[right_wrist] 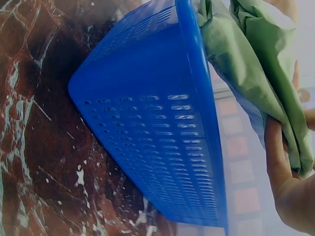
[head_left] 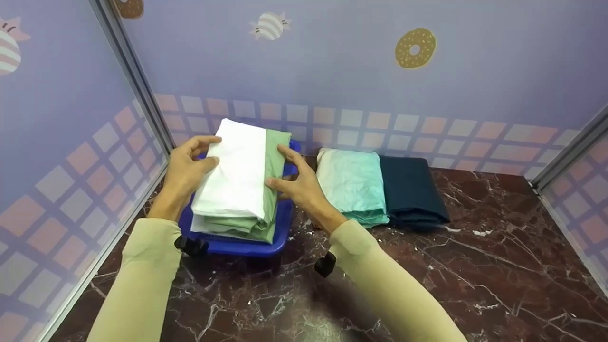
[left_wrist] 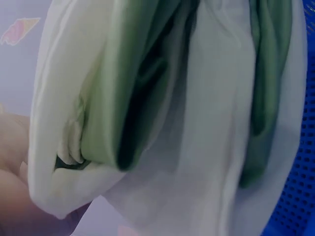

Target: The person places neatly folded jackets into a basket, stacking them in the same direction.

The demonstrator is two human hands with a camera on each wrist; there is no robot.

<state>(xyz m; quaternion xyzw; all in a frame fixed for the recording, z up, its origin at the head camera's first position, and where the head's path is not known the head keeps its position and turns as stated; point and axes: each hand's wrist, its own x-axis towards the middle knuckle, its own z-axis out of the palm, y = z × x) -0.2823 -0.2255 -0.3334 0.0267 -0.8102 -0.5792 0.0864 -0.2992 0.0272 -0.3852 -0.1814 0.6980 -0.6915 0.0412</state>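
Note:
A folded white-and-green cloth lies over the blue plastic basket, its thick layered folds opening toward the left wrist camera. My left hand holds the cloth's left side, thumb and a finger on its white top edge. On the opposite side, my right hand grips the green border, thumb on top and other fingers lower down. The right wrist view has green folds above the basket rim, with fingers pinching their end. Much of the basket's inside is hidden under the cloth.
Right of the basket a folded pale turquoise cloth lies beside a folded dark navy cloth. All stand on a dark red marbled surface. Lilac patterned panels close off the back and both sides.

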